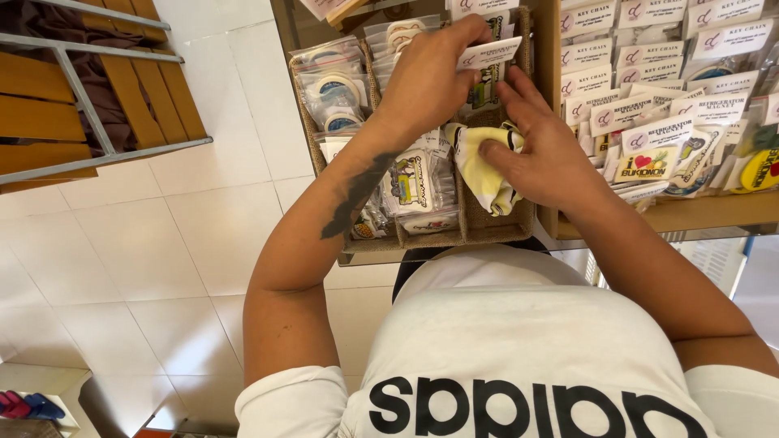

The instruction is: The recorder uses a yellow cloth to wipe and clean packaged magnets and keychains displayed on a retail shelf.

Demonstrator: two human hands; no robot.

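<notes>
Your left hand (426,77) reaches into the woven, compartmented display basket (462,231), its fingers pinched on the white card header of a small clear-bagged packet (489,55) at the back of the middle compartment. Your right hand (545,158) lies just beside it, fingers pressed down on a crumpled pale-yellow cloth (479,170) that sits in the right-hand compartment of the same basket; the thumb and forefinger close on a fold of that cloth.

The basket's left compartment holds clear plastic bags of round badges (333,85), and the front section holds flat bagged picture magnets (414,186) standing on edge. The basket rests on a brown wooden shelf (698,212), which runs on to your right. There, overlapping rows of small bagged souvenirs with white card headers (649,89) cover the shelf, some showing bright printed shapes in red, yellow and green.

Below and to your left the floor (162,243) is laid with large glossy white tiles with thin grout lines. At upper left stands a bench of orange-brown wooden slats in a grey metal frame (97,105), with dark cloth behind the slats. At lower left a low white ledge (49,381) carries something red and blue, too small to identify. Your white short-sleeved shirt with black lettering (519,357) fills the lower foreground, and a dark mark shows on your left forearm (357,191).
</notes>
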